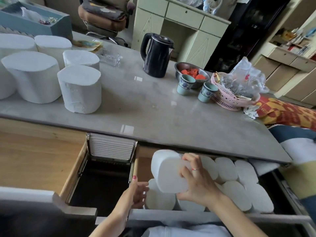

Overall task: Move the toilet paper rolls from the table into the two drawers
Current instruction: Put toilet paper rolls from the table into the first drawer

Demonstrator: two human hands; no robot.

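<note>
Several white toilet paper rolls (79, 89) stand upright on the left of the grey table (153, 113). The right drawer (196, 215) is pulled out and holds several rolls (246, 175) packed side by side. My right hand (196, 180) grips one tilted roll (166, 170) above the drawer's left end. My left hand (135, 194) rests against another roll (159, 197) at the drawer's front left corner, fingers curled on its side. The left drawer (42, 161) is open too, and its wooden bottom is bare.
On the table stand a black kettle (156, 54), a steel bowl of red pieces (191, 72), two blue cups (185, 84), a pink basket with plastic bags (229, 98) and a glass dish (109, 57). A dark gap (102, 182) lies between the drawers.
</note>
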